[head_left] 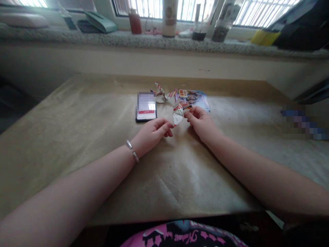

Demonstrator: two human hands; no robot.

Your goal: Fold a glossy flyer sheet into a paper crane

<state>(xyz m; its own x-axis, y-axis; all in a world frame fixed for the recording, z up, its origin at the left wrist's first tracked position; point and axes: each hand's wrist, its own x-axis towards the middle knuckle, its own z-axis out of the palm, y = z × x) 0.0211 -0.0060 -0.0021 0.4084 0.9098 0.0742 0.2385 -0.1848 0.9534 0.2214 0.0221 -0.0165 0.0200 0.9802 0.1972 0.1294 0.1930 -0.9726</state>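
A piece of folded, printed white-and-red paper (178, 115) stands up between my hands over the table. My right hand (199, 120) pinches its right edge with thumb and fingertips. My left hand (157, 132) is closed at the paper's lower left tip, thumb against the fingers, and seems to pinch that corner. Just behind lies another crumpled, folded printed paper (164, 96). A colourful printed leaflet (196, 98) lies flat behind my right hand. To the left of the papers is a phone (146, 108) with its screen lit.
The table (115, 181) has a tan, creased cover. Behind it, the stone windowsill (144, 39) carries a red-brown jar (135, 22), a tall pale bottle (169, 19), other containers and a grey-green folded case (100, 22). A blurred-out item (304, 123) lies at the right.
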